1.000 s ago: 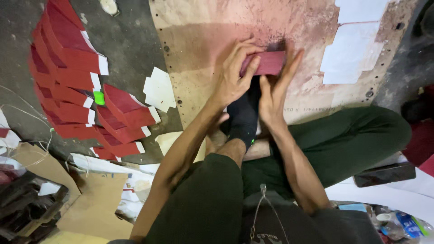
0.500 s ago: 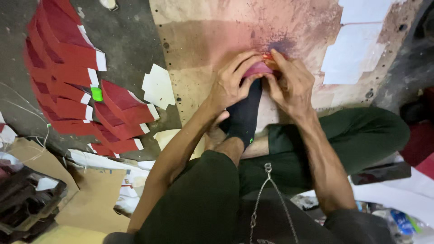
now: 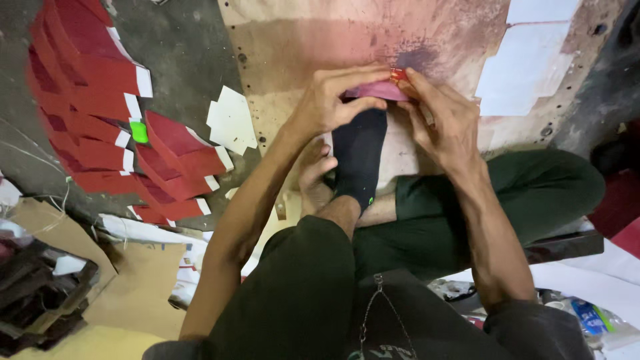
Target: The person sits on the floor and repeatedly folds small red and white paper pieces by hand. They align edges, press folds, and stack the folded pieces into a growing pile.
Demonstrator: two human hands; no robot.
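Both hands have closed in over the small red-pink folded paper piece (image 3: 377,90), which a second ago lay open and flat between spread palms as a wider red rectangle; now it is narrowed and mostly covered by fingers, which suggests the fold is being pressed down along its edge. It sits on the stained pale wooden board (image 3: 293,40), just above the toe of the black sock (image 3: 360,153), toward twelve o'clock from the person's lap. The left hand (image 3: 330,100) arches over it from nine o'clock, fingers curled and thumb tucked beneath, pinching its near edge. The right hand (image 3: 443,123) comes in from three o'clock, fingers extended and nipping the piece's right end, where a small orange bit shows. At nine o'clock, well apart, lies the fanned stack of red paper pieces with white tabs (image 3: 100,113).
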